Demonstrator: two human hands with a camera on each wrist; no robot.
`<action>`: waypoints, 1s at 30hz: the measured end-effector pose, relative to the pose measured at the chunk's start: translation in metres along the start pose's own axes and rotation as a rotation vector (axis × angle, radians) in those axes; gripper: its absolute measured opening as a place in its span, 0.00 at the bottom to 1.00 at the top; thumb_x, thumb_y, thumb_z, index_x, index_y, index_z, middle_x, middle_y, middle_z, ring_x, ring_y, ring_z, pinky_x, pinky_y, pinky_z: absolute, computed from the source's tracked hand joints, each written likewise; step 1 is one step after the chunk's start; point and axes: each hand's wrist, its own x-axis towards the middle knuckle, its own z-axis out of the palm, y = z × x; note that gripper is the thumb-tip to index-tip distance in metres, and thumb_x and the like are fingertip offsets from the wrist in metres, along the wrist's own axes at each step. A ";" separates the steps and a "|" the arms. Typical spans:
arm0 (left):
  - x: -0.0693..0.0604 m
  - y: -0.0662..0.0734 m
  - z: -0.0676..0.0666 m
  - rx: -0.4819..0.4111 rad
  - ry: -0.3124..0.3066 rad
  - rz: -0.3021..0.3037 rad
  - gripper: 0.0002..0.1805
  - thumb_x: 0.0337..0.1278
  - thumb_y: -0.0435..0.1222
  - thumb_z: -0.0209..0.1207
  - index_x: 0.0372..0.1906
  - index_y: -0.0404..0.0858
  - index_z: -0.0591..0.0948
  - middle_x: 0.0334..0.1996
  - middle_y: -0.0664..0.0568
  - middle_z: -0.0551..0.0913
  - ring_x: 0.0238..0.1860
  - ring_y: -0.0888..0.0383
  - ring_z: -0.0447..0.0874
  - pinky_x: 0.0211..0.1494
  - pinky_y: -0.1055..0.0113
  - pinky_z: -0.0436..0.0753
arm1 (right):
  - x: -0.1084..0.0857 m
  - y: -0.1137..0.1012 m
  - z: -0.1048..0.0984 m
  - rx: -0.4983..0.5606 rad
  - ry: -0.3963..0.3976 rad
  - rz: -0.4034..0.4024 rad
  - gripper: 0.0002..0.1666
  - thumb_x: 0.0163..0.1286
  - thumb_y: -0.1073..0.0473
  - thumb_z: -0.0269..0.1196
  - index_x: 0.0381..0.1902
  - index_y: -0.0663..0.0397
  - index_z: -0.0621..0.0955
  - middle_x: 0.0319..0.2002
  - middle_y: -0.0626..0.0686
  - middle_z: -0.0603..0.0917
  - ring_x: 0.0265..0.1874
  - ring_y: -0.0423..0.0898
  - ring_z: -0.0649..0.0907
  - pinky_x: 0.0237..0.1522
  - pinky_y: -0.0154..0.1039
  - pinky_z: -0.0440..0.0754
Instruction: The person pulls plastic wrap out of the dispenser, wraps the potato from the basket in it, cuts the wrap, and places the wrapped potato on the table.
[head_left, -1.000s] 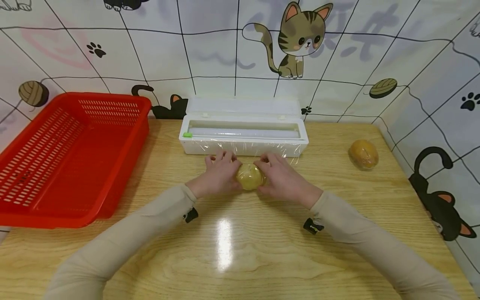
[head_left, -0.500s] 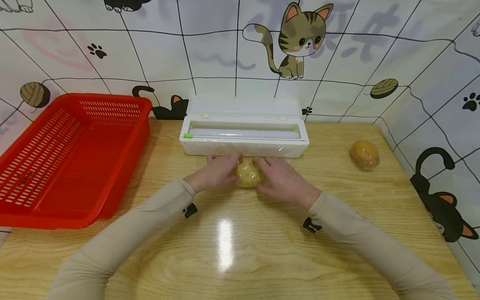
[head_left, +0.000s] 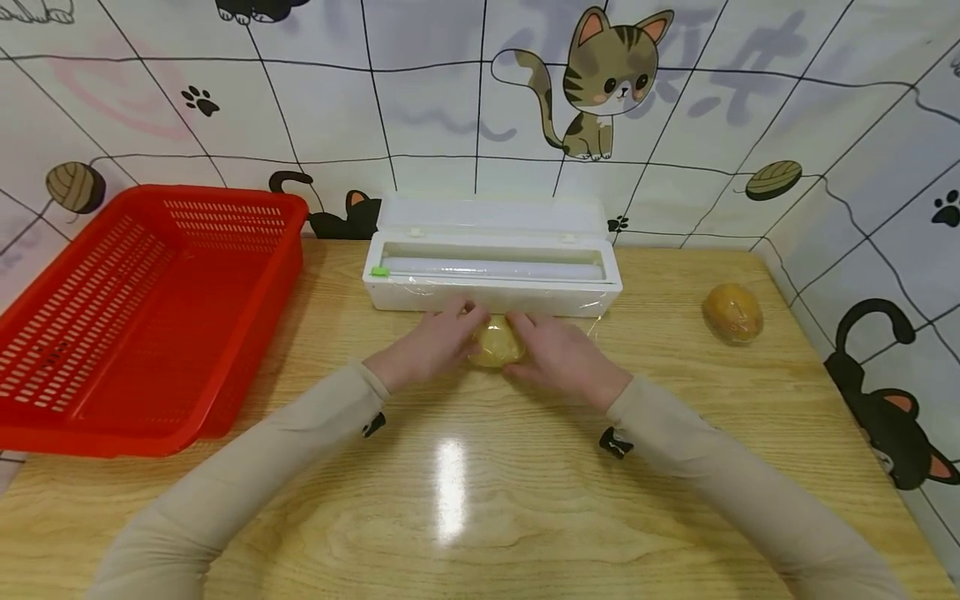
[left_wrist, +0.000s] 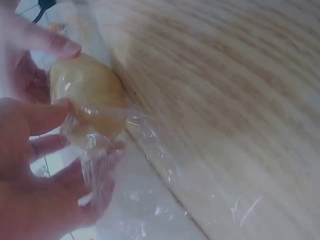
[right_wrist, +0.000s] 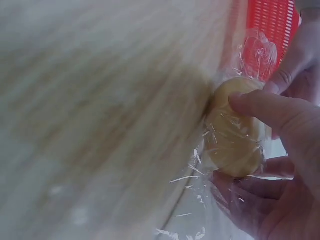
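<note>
A round yellow item (head_left: pixel 497 342) partly covered in clear film sits between both hands, just in front of the white film box (head_left: pixel 491 297). From its left side the left hand (head_left: pixel 435 342) grips it, with thumb and fingers on the film. The right hand (head_left: pixel 564 354) holds the opposite side. In the left wrist view, loose crinkled film (left_wrist: pixel 97 170) bunches over the left fingers. The right wrist view shows the right thumb pressed on the yellow item (right_wrist: pixel 234 135), with fingers curled under the film. Clear film spreads along the box front.
A red perforated basket (head_left: pixel 142 333) stands at the left on the wooden table (head_left: pixel 450 500). Toward the right back lies another yellow-orange item (head_left: pixel 732 313) wrapped in film. The box lid (head_left: pixel 491 213) stands raised against the tiled-pattern wall.
Both hands and the yellow item have shifted slightly toward the box. The film that stretched up from the box front sits lower, and the fingers have closed in around the item.
</note>
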 end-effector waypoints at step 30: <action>0.010 0.003 0.010 0.455 0.136 -0.002 0.31 0.51 0.42 0.70 0.59 0.38 0.71 0.60 0.42 0.69 0.62 0.46 0.65 0.61 0.41 0.56 | 0.024 0.007 -0.017 -0.114 -0.033 -0.009 0.27 0.55 0.46 0.74 0.40 0.56 0.73 0.36 0.51 0.79 0.36 0.49 0.80 0.49 0.50 0.76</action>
